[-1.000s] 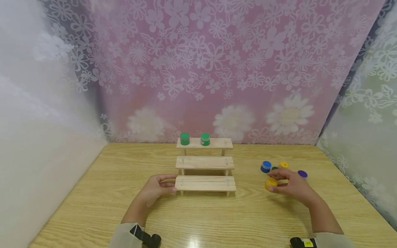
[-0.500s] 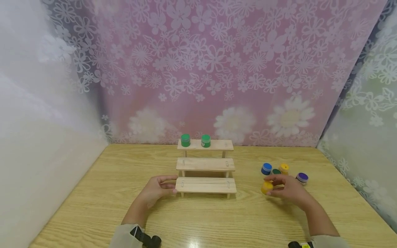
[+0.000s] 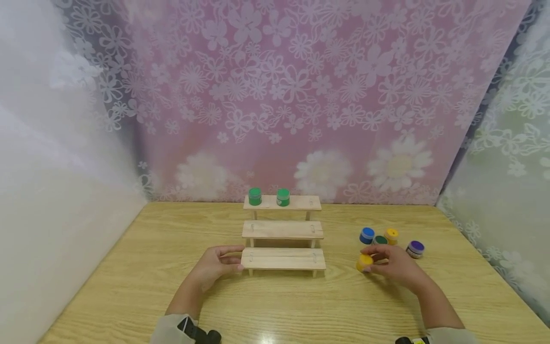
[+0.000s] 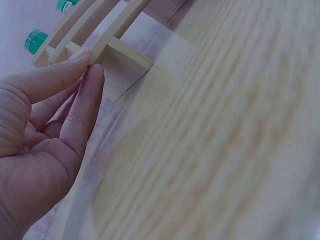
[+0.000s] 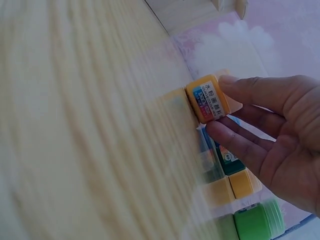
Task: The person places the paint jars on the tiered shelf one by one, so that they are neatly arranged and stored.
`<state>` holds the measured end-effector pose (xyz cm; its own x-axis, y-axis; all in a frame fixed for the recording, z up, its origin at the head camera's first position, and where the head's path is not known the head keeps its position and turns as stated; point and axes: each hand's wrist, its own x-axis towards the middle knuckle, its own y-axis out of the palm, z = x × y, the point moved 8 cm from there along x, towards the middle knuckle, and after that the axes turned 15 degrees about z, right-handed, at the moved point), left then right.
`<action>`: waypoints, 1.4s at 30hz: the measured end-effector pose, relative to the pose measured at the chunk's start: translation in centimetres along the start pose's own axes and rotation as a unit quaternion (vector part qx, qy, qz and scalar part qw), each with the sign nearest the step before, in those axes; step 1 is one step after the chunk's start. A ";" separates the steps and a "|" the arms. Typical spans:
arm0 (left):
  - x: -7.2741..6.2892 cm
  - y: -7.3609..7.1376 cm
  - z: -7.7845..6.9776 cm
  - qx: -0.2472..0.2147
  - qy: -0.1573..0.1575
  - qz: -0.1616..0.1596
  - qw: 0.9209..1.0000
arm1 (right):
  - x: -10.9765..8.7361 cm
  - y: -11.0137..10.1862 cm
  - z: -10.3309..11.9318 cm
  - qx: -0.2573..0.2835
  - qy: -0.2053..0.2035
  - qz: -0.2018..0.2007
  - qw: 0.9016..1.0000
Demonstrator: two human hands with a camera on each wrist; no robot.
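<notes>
My left hand (image 3: 220,266) pinches the left end of the lowest board of a three-tier wooden stand (image 3: 283,258) between thumb and fingers. On its top tier are two green-lidded paint jars, the left jar (image 3: 255,197) and the right jar (image 3: 283,197). To the right of the stand, my right hand (image 3: 397,266) holds a yellow paint jar (image 5: 206,98) between thumb and fingertips, its base right at the tabletop. The label faces the right wrist camera. Behind that hand stand a blue jar (image 3: 367,235), a dark green jar (image 3: 380,240) and another yellow jar (image 3: 391,235).
A purple-lidded jar (image 3: 415,249) stands right of the group. In the right wrist view a light green jar (image 5: 252,221) shows at the bottom. The wood-grain table (image 3: 275,310) is bounded at the back by a pink floral curtain (image 3: 275,95).
My right hand has shifted left and slightly nearer with the yellow jar, uncovering more of the dark green and purple jars. The left hand keeps its place at the stand.
</notes>
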<state>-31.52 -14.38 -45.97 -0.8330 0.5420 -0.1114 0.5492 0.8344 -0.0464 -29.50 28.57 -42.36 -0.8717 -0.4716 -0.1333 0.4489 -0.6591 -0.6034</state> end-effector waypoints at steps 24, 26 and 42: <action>-0.3 0.1 -0.3 -0.005 0.004 -0.004 1.000 | -0.3 -0.2 2.7 0.034 -0.050 -0.038 0.997; -0.3 0.1 -0.2 -0.006 0.003 -0.005 1.000 | -0.3 -0.2 3.0 0.032 -0.053 -0.042 0.997; -0.1 0.2 -0.1 -0.005 0.002 0.003 1.000 | -0.5 0.1 5.3 0.035 -0.107 -0.072 0.991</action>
<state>-31.32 -14.22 -45.87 -0.8295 0.5480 -0.1078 0.5540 0.8317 -0.0356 -27.98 25.67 -38.19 -0.8691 -0.4784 0.1253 0.3418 -0.7642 -0.5470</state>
